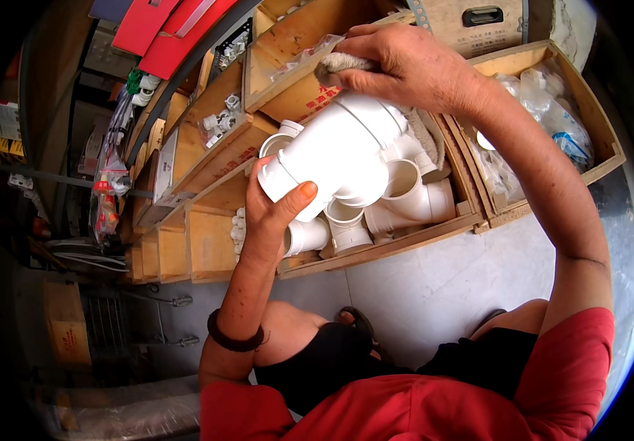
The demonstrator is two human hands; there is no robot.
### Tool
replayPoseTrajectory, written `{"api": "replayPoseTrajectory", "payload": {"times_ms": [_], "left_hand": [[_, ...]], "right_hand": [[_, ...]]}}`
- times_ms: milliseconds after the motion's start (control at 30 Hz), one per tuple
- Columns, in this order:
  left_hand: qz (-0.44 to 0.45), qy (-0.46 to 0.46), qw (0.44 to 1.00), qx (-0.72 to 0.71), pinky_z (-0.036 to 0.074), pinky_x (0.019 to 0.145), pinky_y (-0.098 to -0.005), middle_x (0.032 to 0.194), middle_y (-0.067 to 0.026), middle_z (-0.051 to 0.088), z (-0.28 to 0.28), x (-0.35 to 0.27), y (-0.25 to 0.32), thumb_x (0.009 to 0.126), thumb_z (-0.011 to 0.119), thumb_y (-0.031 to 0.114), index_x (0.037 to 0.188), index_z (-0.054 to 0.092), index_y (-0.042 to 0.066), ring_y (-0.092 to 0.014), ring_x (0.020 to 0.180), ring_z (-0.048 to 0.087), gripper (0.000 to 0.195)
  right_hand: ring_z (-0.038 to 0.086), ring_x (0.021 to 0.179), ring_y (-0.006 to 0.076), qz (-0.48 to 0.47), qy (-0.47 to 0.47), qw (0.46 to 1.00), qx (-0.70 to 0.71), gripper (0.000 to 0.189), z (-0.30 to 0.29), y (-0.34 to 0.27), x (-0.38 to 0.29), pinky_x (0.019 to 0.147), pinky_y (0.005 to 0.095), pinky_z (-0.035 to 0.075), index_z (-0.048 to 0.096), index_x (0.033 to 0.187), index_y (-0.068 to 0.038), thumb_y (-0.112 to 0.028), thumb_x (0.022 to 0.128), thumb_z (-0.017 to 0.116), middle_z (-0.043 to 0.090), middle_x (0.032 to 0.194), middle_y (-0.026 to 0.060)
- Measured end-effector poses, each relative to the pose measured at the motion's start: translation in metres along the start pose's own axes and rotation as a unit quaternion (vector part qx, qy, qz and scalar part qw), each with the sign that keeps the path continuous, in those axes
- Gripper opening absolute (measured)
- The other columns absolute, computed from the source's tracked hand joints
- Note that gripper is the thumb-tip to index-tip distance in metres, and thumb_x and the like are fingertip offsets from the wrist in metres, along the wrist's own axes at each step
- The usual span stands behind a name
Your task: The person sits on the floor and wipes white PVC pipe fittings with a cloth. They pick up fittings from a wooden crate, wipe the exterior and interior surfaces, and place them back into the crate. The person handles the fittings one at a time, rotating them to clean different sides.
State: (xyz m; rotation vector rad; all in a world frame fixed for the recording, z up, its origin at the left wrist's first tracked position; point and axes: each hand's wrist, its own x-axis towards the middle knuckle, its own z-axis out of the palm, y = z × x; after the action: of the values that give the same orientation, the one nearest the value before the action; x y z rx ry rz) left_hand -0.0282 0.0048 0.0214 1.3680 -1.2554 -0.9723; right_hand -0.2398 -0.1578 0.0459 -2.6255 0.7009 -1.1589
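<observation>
A large white plastic pipe fitting (333, 151) is raised above a wooden bin (405, 242). My left hand (281, 206) grips its lower left end, with the thumb across the front. At the fitting's upper end my right hand (400, 66) holds a bunched grey-beige cloth (344, 66); part of a similar cloth hangs behind the fitting, to the right. In the bin below lie several more white fittings, among them a branched one (433, 201) and an upright short one (346, 223).
Right of the bin stands a wooden box (598, 127) with plastic-bagged parts. Wooden compartments (215, 240) with small white fittings rise at the left. Bagged goods (110, 193) hang beyond them. A wire rack (104, 320) stands lower left on the grey tiled floor (433, 292).
</observation>
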Motion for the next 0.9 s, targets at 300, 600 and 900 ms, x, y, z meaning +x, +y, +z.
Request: {"api": "replayPoseTrajectory", "payload": {"times_ms": [300, 600, 900], "left_hand": [[0.008, -0.013, 0.999, -0.038, 0.046, 0.088, -0.0304, 0.109, -0.0104, 0.055, 0.008, 0.001, 0.007, 0.069, 0.08, 0.022, 0.119, 0.042, 0.001, -0.017, 0.101, 0.055, 0.067], [0.007, -0.025, 0.999, -0.022, 0.046, 0.088, -0.0314, 0.11, -0.0113, 0.054, 0.009, 0.004, 0.004, 0.07, 0.08, 0.019, 0.119, 0.04, 0.001, -0.017, 0.102, 0.054, 0.066], [0.044, -0.008, 0.999, 0.002, 0.047, 0.087, -0.0309, 0.11, -0.0128, 0.054, 0.007, 0.005, 0.004, 0.07, 0.08, 0.018, 0.12, 0.037, -0.001, -0.018, 0.101, 0.055, 0.068]], "right_hand": [[0.058, 0.08, 0.0283, 0.065, 0.034, 0.997, 0.017, 0.031, -0.038, 0.001, 0.005, 0.07, 0.0392, 0.047, 0.063, 0.101, -0.001, -0.03, 0.092, 0.055, 0.058, 0.086, 0.0152], [0.058, 0.088, 0.0153, 0.056, 0.037, 0.951, 0.301, 0.035, -0.047, -0.029, 0.003, 0.074, 0.0309, 0.047, 0.059, 0.114, -0.001, -0.028, 0.093, 0.055, 0.062, 0.096, 0.0086], [0.066, 0.074, 0.024, 0.052, -0.094, 0.984, 0.141, 0.042, -0.011, -0.014, 0.002, 0.071, 0.0345, 0.051, 0.066, 0.107, -0.006, -0.041, 0.083, 0.063, 0.067, 0.081, 0.0145]]}}
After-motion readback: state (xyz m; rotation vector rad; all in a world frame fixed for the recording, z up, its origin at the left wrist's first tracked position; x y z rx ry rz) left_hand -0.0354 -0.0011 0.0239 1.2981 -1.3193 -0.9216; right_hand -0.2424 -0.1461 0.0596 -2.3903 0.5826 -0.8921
